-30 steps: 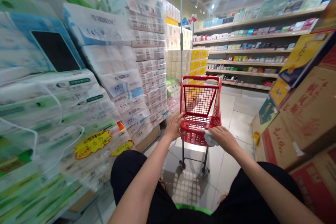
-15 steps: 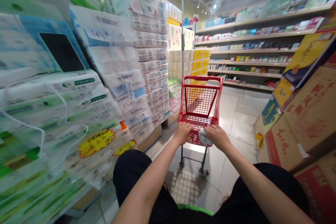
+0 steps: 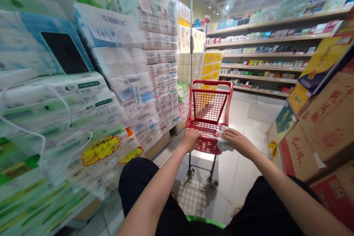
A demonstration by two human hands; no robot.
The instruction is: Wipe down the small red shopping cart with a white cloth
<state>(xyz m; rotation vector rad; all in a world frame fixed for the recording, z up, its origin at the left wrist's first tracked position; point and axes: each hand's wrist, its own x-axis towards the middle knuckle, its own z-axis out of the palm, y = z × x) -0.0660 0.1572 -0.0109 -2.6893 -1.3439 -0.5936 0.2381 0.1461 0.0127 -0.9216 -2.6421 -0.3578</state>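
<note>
A small red shopping cart (image 3: 211, 107) with grid panels and dark legs on wheels stands on the floor in front of me. My left hand (image 3: 191, 139) is closed around its near left edge. In my right hand (image 3: 238, 141) is a crumpled white cloth or tissue (image 3: 224, 144), which lies against the cart's near right edge. The fingers of that hand point left over the cloth, and part of the cloth hangs below them. My knees are on either side, and a green seat edge (image 3: 206, 222) shows between them.
Stacked tissue packs (image 3: 135, 92) rise on the left, with a phone (image 3: 65, 52) and a white cable (image 3: 44, 147). Cardboard boxes (image 3: 329, 114) are piled at right. Shelves of small goods (image 3: 257, 51) line the back. A thin metal pole (image 3: 191, 37) stands behind the cart.
My right hand has moved slightly right with the white cloth, and more of the cloth shows. The cart has shifted a little left. My left hand keeps its hold.
</note>
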